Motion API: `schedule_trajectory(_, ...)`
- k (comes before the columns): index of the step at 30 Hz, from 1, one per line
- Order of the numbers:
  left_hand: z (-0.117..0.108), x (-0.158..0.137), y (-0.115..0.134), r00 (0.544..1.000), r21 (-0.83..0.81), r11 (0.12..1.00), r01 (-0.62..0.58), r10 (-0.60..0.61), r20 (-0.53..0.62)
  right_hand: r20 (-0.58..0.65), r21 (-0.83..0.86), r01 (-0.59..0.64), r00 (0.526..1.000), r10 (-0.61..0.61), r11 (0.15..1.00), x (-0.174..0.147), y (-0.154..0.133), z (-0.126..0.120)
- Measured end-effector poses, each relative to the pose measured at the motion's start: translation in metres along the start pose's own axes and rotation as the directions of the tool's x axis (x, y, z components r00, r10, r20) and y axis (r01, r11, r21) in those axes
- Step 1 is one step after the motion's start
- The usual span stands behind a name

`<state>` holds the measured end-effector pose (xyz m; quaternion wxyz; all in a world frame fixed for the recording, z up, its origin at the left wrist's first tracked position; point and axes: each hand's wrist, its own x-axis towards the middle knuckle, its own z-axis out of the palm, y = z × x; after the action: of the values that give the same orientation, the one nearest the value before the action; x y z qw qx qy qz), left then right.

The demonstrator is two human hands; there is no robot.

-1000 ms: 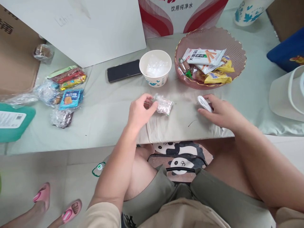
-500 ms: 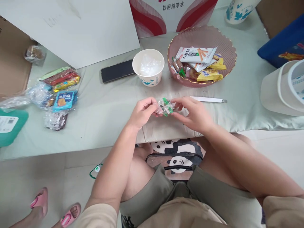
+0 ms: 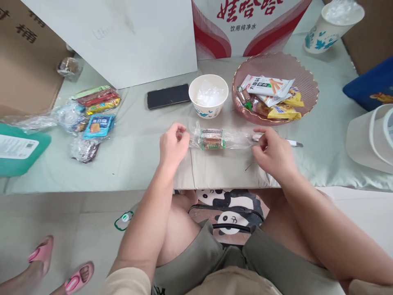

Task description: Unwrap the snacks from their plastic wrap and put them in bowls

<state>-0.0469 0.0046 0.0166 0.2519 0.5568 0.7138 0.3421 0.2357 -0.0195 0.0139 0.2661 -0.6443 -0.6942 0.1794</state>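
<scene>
Between my hands lies a small brown snack in a green-edged clear wrapper (image 3: 211,139), with a clear plastic film (image 3: 238,140) around it, stretched out to both sides. My left hand (image 3: 174,144) is closed in a pinch on the film's left end. At the opposite end, my right hand (image 3: 272,150) pinches the film with curled fingers. A white utility knife (image 3: 291,143) lies on the cloth, partly hidden behind my right hand. Just beyond the snack stands a paper cup (image 3: 208,111) with crumpled clear plastic inside.
A pink bowl (image 3: 310,92) holds several packaged snacks. A phone (image 3: 168,96) lies left of the cup. More wrapped snacks (image 3: 98,125) sit at the left, near a teal container (image 3: 39,143). Boxes line the back, and a white bucket (image 3: 359,143) stands right. Another person's feet in pink sandals (image 3: 80,278) show below.
My hands have moved apart, drawing the film out sideways. The brown snack, earlier bunched up between my fingers, now shows flat. The view has shifted, so table things appear further right.
</scene>
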Motion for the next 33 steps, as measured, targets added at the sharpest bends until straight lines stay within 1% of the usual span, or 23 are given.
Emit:
schedule_trajectory(1,0.000,-0.001,0.000,0.998,-0.057,0.997,-0.059,0.059,0.001,-0.060,-0.045,0.055,0.997,-0.057,0.998,0.000,0.000,0.000)
schedule_trajectory(2,0.000,-0.001,0.000,0.993,-0.103,0.988,-0.112,0.116,0.029,-0.109,-0.062,0.130,0.985,-0.137,0.990,0.000,-0.002,0.002)
schedule_trajectory(4,0.002,-0.002,-0.001,0.976,-0.136,0.978,-0.155,0.174,0.135,-0.147,-0.037,0.303,0.941,-0.305,0.952,0.000,-0.006,0.007)
schedule_trajectory(6,0.005,-0.003,-0.003,0.960,-0.130,0.984,-0.124,0.152,0.236,-0.080,-0.008,0.414,0.907,-0.413,0.910,0.002,-0.011,0.015)
schedule_trajectory(8,0.008,-0.003,-0.004,0.954,-0.137,0.985,-0.102,0.136,0.268,0.025,-0.015,0.428,0.903,-0.428,0.903,0.005,-0.013,0.022)
schedule_trajectory(10,0.008,-0.002,-0.005,0.959,-0.175,0.973,-0.152,0.188,0.211,0.091,-0.029,0.392,0.917,-0.388,0.919,0.008,-0.013,0.026)
schedule_trajectory(11,0.007,-0.002,-0.005,0.962,-0.203,0.960,-0.191,0.224,0.156,0.087,-0.025,0.377,0.923,-0.374,0.926,0.008,-0.013,0.026)
schedule_trajectory(13,0.003,-0.003,-0.003,0.962,-0.265,0.932,-0.247,0.268,0.046,0.020,-0.001,0.371,0.928,-0.371,0.928,0.008,-0.014,0.022)
schedule_trajectory(15,-0.003,-0.007,0.000,0.962,-0.305,0.917,-0.259,0.274,0.007,-0.065,0.015,0.371,0.927,-0.370,0.928,0.006,-0.016,0.017)
schedule_trajectory(16,-0.005,-0.010,0.001,0.959,-0.294,0.920,-0.260,0.281,0.030,-0.092,0.016,0.367,0.927,-0.364,0.930,0.004,-0.017,0.014)
schedule_trajectory(18,-0.008,-0.016,0.002,0.944,-0.205,0.941,-0.270,0.301,0.137,-0.105,0.018,0.381,0.920,-0.377,0.925,0.001,-0.019,0.011)
schedule_trajectory(20,-0.010,-0.023,0.002,0.920,-0.097,0.952,-0.290,0.305,0.245,-0.095,0.021,0.450,0.890,-0.446,0.893,-0.001,-0.018,0.010)
schedule_trajectory(21,-0.010,-0.026,0.002,0.912,-0.071,0.951,-0.300,0.307,0.272,-0.091,0.024,0.495,0.866,-0.491,0.869,-0.003,-0.017,0.010)
schedule_trajectory(22,-0.011,-0.028,0.002,0.907,-0.071,0.947,-0.312,0.319,0.274,-0.086,0.026,0.534,0.844,-0.530,0.845,-0.004,-0.015,0.009)
schedule_trajectory(24,-0.015,-0.033,0.003,0.897,-0.134,0.928,-0.348,0.371,0.239,-0.059,0.038,0.581,0.813,-0.579,0.813,-0.009,-0.010,0.007)
schedule_trajectory(26,-0.022,-0.038,0.004,0.881,-0.219,0.908,-0.357,0.406,0.244,0.012,0.067,0.623,0.780,-0.625,0.779,-0.015,-0.007,0.004)
schedule_trajectory(27,-0.026,-0.040,0.005,0.866,-0.250,0.905,-0.344,0.409,0.289,0.067,0.086,0.649,0.753,-0.655,0.755,-0.018,-0.006,0.002)
schedule_trajectory(28,-0.029,-0.043,0.006,0.841,-0.269,0.911,-0.312,0.397,0.368,0.126,0.103,0.675,0.720,-0.683,0.730,-0.021,-0.005,0.001)
schedule_trajectory(29,-0.032,-0.045,0.007,0.804,-0.271,0.925,-0.266,0.367,0.468,0.189,0.103,0.692,0.692,-0.697,0.715,-0.025,-0.006,0.001)
schedule_trajectory(30,-0.033,-0.047,0.007,0.767,-0.252,0.943,-0.217,0.324,0.554,0.252,0.073,0.692,0.683,-0.685,0.718,-0.027,-0.007,0.001)
schedule_trajectory(31,-0.033,-0.048,0.007,0.750,-0.219,0.958,-0.183,0.280,0.600,0.303,0.007,0.669,0.706,-0.639,0.743,-0.029,-0.009,0.002)
schedule_trajectory(32,-0.032,-0.048,0.007,0.763,-0.182,0.967,-0.177,0.251,0.595,0.327,-0.093,0.617,0.761,-0.561,0.782,-0.030,-0.011,0.004)
schedule_trajectory(33,-0.029,-0.046,0.006,0.802,-0.142,0.969,-0.202,0.247,0.543,0.317,-0.212,0.532,0.831,-0.457,0.820,-0.030,-0.013,0.007)
